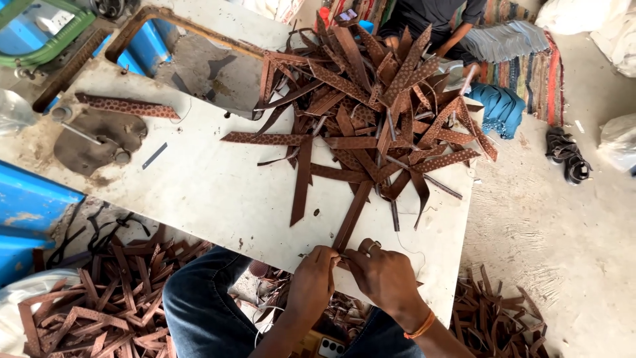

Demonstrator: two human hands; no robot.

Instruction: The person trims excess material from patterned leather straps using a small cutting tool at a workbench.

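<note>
- Head view: left hand (311, 282) is pinching the near end of a long brown leather strap (352, 215) at the white worktable's (212, 192) near edge.
- Strap's long axis is running far and slightly right from both hands, toward the far heap of patterned brown straps (384, 106).
- Right hand (384, 275), wearing a ring, is gripping that same end, touching the left.

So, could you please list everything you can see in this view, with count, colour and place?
table: one, off-white, centre
strap pile: many, brown, on table's far side
held strap: one, brown, running from pile to table's near edge
lone strap: one, brown patterned, table's far left
floor straps: many, brown, lower left and lower right
blue frame: one, left edge
blue pieces: stack, by the rug, upper right
sandals: pair, dark, floor at right
other person: one, dark top, seated at top
left hand: pinching the held strap's near end
right hand: ring, orange wristband, on same strap end
</note>
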